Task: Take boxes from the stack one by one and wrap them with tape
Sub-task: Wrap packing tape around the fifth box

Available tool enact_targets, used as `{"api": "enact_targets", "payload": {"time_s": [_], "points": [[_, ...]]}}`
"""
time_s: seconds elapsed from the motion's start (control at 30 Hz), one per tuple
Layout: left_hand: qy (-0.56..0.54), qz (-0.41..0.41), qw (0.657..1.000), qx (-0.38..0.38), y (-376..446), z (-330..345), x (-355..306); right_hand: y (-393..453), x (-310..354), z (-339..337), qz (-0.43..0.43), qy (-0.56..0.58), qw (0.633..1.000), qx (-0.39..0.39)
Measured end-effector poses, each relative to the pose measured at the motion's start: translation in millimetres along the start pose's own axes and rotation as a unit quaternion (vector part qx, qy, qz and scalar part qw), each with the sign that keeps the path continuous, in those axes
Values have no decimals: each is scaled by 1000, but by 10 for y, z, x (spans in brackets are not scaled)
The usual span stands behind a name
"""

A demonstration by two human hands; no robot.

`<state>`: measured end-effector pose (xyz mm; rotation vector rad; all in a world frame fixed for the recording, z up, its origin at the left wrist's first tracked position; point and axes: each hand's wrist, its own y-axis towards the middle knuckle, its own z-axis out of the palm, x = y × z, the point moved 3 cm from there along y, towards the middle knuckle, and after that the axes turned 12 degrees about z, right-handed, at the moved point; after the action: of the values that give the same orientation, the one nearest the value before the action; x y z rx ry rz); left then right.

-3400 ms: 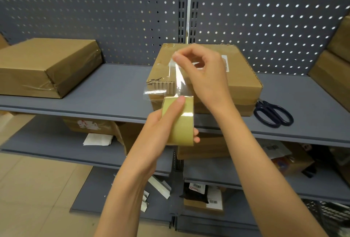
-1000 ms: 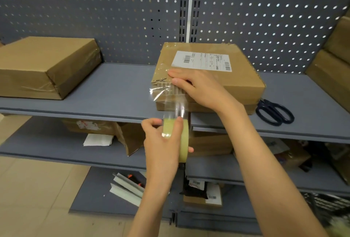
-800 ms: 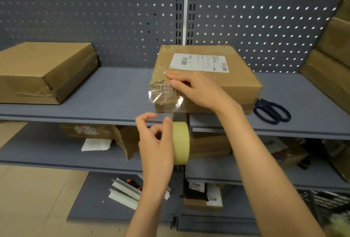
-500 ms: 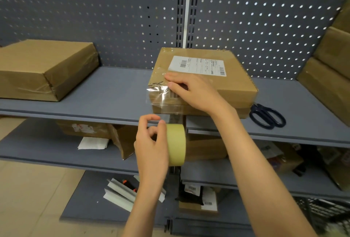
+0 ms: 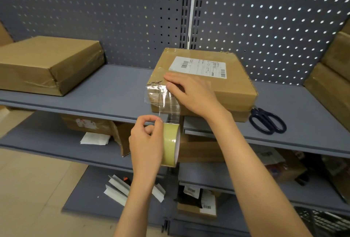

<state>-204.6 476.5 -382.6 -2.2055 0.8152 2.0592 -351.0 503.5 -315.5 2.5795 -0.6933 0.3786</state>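
Observation:
A flat cardboard box (image 5: 233, 87) with a white shipping label (image 5: 198, 67) lies on the grey shelf (image 5: 117, 94), in the middle. My right hand (image 5: 191, 94) rests on the box's front left corner, its fingers pressing a strip of clear tape (image 5: 164, 102) onto the top and front face. The strip runs down to a yellowish tape roll (image 5: 170, 144), which my left hand (image 5: 146, 142) grips just below the shelf's front edge.
A taped brown box (image 5: 47, 64) sits at the shelf's left. Black scissors (image 5: 267, 120) lie right of the labelled box. Stacked cardboard boxes (image 5: 331, 73) fill the far right. Lower shelves hold boxes, papers and clutter. A perforated grey panel backs the shelf.
My right hand came down from the air and pressed the tape end onto the box corner. My left hand drew the roll down below the shelf edge, lengthening the strip.

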Motion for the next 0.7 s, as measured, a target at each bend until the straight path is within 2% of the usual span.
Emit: {"api": "enact_targets", "payload": {"time_s": [0.23, 0.7], "points": [[4, -13, 1000, 10, 31, 8, -5, -10, 10, 60, 4, -1, 998, -62], [14, -24, 999, 29, 65, -26, -58, -39, 38, 22, 16, 28, 994, -109]]}}
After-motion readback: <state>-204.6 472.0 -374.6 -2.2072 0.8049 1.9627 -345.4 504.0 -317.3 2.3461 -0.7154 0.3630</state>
